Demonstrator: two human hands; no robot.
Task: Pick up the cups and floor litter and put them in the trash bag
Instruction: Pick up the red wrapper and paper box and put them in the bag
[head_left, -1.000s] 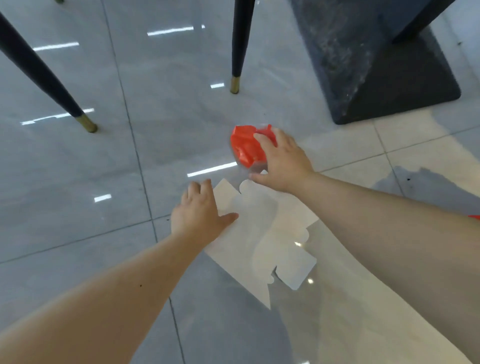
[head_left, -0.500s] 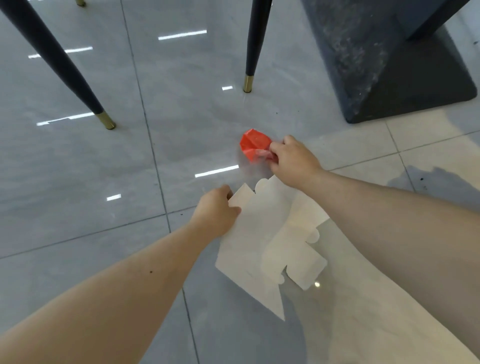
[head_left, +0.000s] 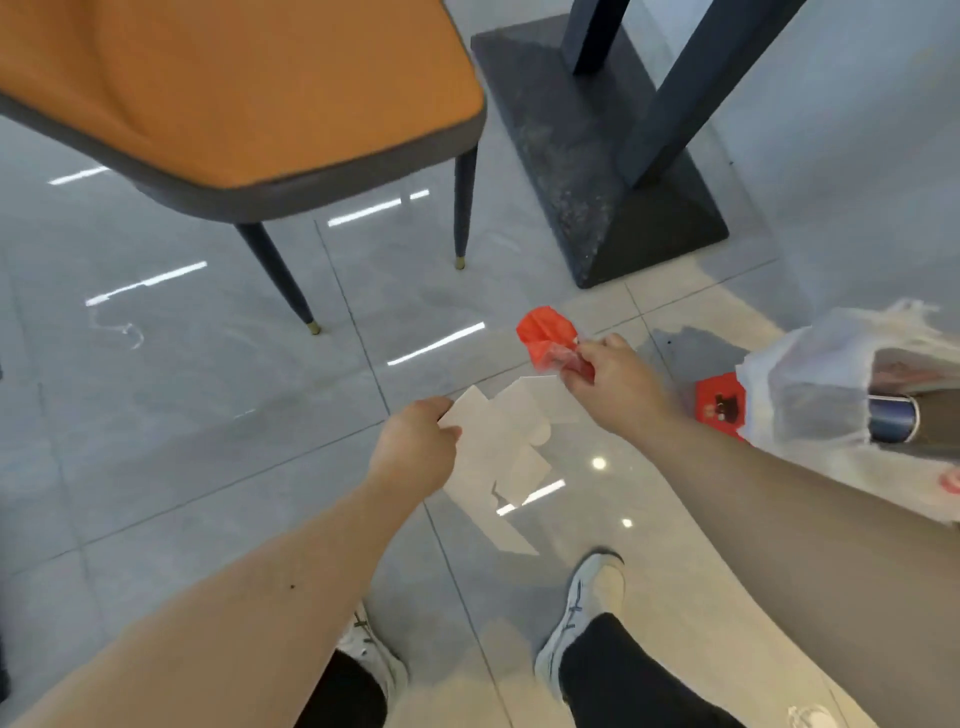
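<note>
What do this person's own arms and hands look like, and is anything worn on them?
Both arms are bare from hand to the frame's edge: no sleeves, gloves, watch or rings show on the left hand or the right hand. A small dark mark sits on the left forearm. The blue wristband by the white plastic trash bag is on another person's arm.

We seem to be in a dining area, home or café we cannot tell: glossy grey floor tiles (head_left: 182, 374), an orange chair (head_left: 223, 88) at upper left, and a dark pedestal table base (head_left: 597, 171) at upper right.
</note>
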